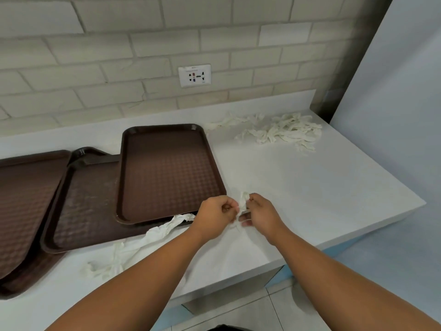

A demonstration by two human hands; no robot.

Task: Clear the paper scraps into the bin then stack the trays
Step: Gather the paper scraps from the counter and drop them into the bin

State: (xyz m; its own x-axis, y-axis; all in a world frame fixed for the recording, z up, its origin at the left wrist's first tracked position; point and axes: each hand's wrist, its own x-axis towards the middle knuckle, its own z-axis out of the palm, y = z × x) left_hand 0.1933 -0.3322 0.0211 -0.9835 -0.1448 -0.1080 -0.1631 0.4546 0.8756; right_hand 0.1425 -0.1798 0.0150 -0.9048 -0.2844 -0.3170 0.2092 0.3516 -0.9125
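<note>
My left hand (216,217) and my right hand (261,215) meet over the white counter, both pinching one small white paper scrap (244,202) between them. A heap of torn paper strips (281,131) lies at the back right of the counter. More crumpled paper (152,235) trails from under the front of the trays toward my left forearm. Three brown trays overlap on the left: the right one (167,170) lies on top, a middle one (78,211) under it, and a left one (21,199) at the frame edge. No bin is in view.
The counter's front edge (334,244) runs diagonally at the right, with floor tiles below. A brick wall with a white socket plate (194,75) stands behind. A pale wall panel rises at the right.
</note>
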